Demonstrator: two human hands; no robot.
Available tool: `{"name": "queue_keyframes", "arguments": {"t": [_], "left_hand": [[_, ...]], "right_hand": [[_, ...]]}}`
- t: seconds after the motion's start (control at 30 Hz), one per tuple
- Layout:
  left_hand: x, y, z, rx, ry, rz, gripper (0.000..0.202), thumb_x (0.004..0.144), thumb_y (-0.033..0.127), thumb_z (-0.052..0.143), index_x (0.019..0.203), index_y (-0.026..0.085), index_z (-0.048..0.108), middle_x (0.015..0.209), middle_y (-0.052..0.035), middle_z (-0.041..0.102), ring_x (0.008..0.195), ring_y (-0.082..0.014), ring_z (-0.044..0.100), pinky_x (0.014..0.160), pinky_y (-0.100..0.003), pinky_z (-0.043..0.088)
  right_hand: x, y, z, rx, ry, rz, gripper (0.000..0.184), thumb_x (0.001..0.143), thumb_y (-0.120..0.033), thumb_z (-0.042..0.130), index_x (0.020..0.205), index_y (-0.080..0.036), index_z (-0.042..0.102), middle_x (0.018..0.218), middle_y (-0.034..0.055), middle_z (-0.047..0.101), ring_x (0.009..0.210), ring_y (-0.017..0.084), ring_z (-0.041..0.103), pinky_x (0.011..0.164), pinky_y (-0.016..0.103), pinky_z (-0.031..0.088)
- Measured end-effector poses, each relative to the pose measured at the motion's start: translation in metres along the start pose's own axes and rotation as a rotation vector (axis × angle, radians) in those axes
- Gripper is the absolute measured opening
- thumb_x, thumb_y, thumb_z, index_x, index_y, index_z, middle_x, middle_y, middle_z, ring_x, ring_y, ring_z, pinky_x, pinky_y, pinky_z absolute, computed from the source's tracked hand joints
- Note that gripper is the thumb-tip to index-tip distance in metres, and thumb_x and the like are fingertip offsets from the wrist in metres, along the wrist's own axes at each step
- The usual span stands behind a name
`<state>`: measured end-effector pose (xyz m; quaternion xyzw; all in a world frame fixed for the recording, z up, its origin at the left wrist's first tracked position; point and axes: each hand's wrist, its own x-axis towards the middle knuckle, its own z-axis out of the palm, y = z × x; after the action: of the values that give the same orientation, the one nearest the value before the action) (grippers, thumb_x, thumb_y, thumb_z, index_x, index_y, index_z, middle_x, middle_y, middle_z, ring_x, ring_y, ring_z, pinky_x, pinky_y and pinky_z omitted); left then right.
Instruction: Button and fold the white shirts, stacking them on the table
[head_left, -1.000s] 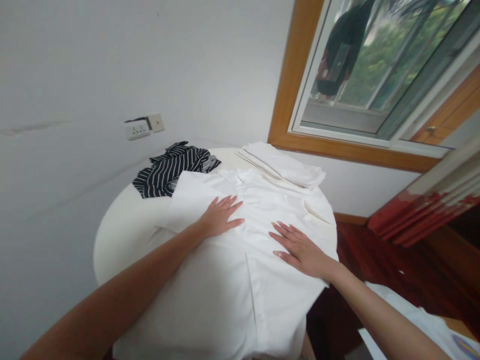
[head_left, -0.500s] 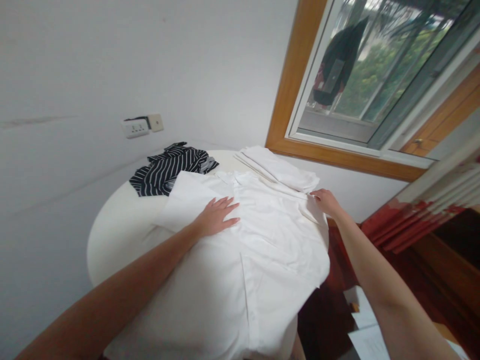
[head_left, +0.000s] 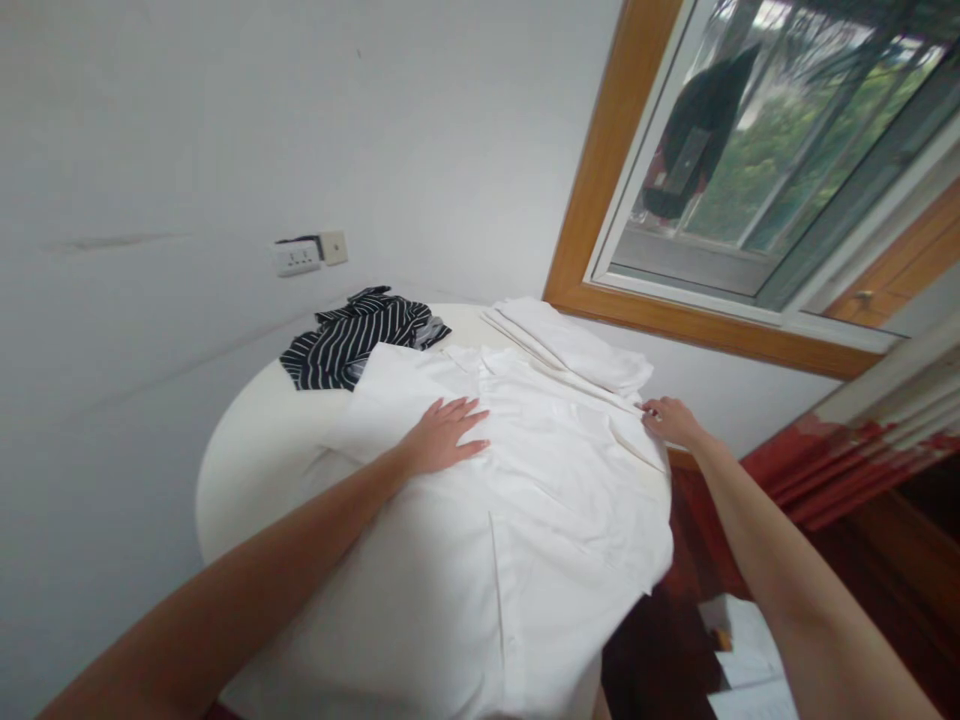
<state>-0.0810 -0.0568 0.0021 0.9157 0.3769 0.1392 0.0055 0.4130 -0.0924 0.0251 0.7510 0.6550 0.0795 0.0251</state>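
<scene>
A white shirt (head_left: 525, 520) lies spread over a round white table (head_left: 255, 450) and hangs off the near edge. My left hand (head_left: 442, 435) rests flat on the shirt's upper middle, fingers stretched out. My right hand (head_left: 671, 420) is at the shirt's far right edge, by the table rim, with fingers curled on the shirt fabric there. A folded white garment (head_left: 570, 345) lies just beyond the shirt, near my right hand.
A black-and-white striped garment (head_left: 352, 335) is crumpled at the table's far left. A wall socket (head_left: 307, 255) is on the white wall behind. A wood-framed window (head_left: 750, 190) is at the right. Red curtain fabric (head_left: 847, 450) and dark floor lie right of the table.
My right hand left the shirt's middle, where it lay flat, and reached to the far right edge, where its fingers now curl on the fabric. My left hand has stayed flat in place.
</scene>
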Motion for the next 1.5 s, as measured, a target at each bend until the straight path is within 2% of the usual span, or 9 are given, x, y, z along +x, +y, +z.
{"name": "queue_keyframes", "arguments": {"t": [0.17, 0.33, 0.47, 0.63, 0.83, 1.0, 1.13, 1.27, 1.5], "left_hand": [[0.0, 0.001, -0.002, -0.019, -0.01, -0.008, 0.063, 0.09, 0.065, 0.033, 0.143, 0.03, 0.041, 0.153, -0.0068, 0.033, 0.141, -0.0256, 0.03, 0.116, -0.048, 0.016], [0.0, 0.003, -0.004, -0.026, -0.019, -0.011, 0.064, 0.09, 0.066, 0.031, 0.143, 0.03, 0.04, 0.154, -0.0065, 0.032, 0.142, -0.0259, 0.028, 0.115, -0.048, 0.015], [0.0, 0.002, -0.002, -0.03, -0.006, -0.01, 0.064, 0.09, 0.065, 0.033, 0.142, 0.03, 0.042, 0.153, -0.0062, 0.033, 0.141, -0.0258, 0.029, 0.116, -0.047, 0.014], [0.0, 0.002, -0.001, -0.057, 0.024, -0.006, 0.062, 0.089, 0.065, 0.036, 0.141, 0.031, 0.044, 0.152, -0.005, 0.035, 0.14, -0.0257, 0.031, 0.116, -0.046, 0.015], [0.001, 0.002, -0.001, -0.043, -0.021, -0.024, 0.064, 0.089, 0.067, 0.032, 0.142, 0.031, 0.041, 0.154, -0.0054, 0.032, 0.142, -0.0249, 0.028, 0.116, -0.048, 0.014], [0.0, 0.001, -0.003, -0.049, -0.032, -0.031, 0.064, 0.089, 0.066, 0.033, 0.141, 0.029, 0.042, 0.153, -0.0064, 0.033, 0.142, -0.0251, 0.029, 0.116, -0.049, 0.015], [0.0, 0.001, -0.002, -0.05, -0.029, -0.033, 0.065, 0.089, 0.066, 0.032, 0.141, 0.028, 0.042, 0.153, -0.0068, 0.033, 0.141, -0.0249, 0.03, 0.116, -0.048, 0.016], [0.0, 0.001, -0.001, -0.053, -0.028, -0.03, 0.064, 0.09, 0.065, 0.033, 0.141, 0.028, 0.042, 0.153, -0.0065, 0.034, 0.141, -0.0246, 0.029, 0.116, -0.047, 0.014], [0.001, 0.003, -0.003, -0.06, -0.024, -0.031, 0.065, 0.09, 0.065, 0.033, 0.142, 0.027, 0.041, 0.153, -0.0074, 0.034, 0.141, -0.0252, 0.029, 0.116, -0.048, 0.014]], "right_hand": [[-0.01, 0.015, -0.003, 0.121, 0.101, -0.169, 0.027, 0.086, -0.034, 0.048, 0.093, -0.017, 0.067, 0.105, 0.0128, 0.067, 0.106, 0.024, 0.057, 0.095, 0.036, 0.039], [-0.032, 0.009, -0.05, 0.401, 0.195, -0.215, 0.028, 0.088, -0.044, 0.043, 0.083, -0.021, 0.058, 0.081, 0.0059, 0.066, 0.073, 0.019, 0.059, 0.069, 0.03, 0.046], [-0.048, -0.031, -0.111, 0.546, 0.238, -0.337, 0.034, 0.088, -0.052, 0.046, 0.079, -0.02, 0.055, 0.07, 0.0016, 0.061, 0.064, 0.015, 0.053, 0.06, 0.025, 0.04], [-0.041, -0.123, -0.161, 0.534, 0.186, -0.451, 0.03, 0.087, -0.047, 0.052, 0.085, -0.018, 0.062, 0.072, 0.0012, 0.064, 0.066, 0.014, 0.054, 0.063, 0.024, 0.037], [-0.007, -0.245, -0.128, 0.391, 0.069, -0.224, 0.026, 0.087, -0.025, 0.054, 0.111, -0.014, 0.056, 0.103, 0.0138, 0.068, 0.089, 0.021, 0.062, 0.073, 0.027, 0.042], [0.001, -0.295, -0.079, 0.335, -0.052, -0.151, 0.029, 0.091, -0.021, 0.048, 0.119, -0.011, 0.047, 0.107, 0.0169, 0.067, 0.097, 0.023, 0.064, 0.075, 0.027, 0.043], [-0.006, -0.278, -0.079, 0.31, -0.015, -0.272, 0.029, 0.097, -0.038, 0.041, 0.116, -0.018, 0.051, 0.102, 0.0113, 0.07, 0.094, 0.022, 0.065, 0.073, 0.026, 0.042], [-0.014, -0.217, -0.093, 0.293, 0.045, -0.315, 0.037, 0.096, -0.044, 0.039, 0.123, -0.021, 0.052, 0.096, 0.0084, 0.071, 0.089, 0.02, 0.064, 0.071, 0.025, 0.041], [-0.039, -0.119, -0.079, 0.467, -0.088, -0.476, 0.04, 0.092, -0.047, 0.04, 0.083, -0.018, 0.065, 0.084, 0.006, 0.067, 0.076, 0.017, 0.058, 0.071, 0.027, 0.043]]}}
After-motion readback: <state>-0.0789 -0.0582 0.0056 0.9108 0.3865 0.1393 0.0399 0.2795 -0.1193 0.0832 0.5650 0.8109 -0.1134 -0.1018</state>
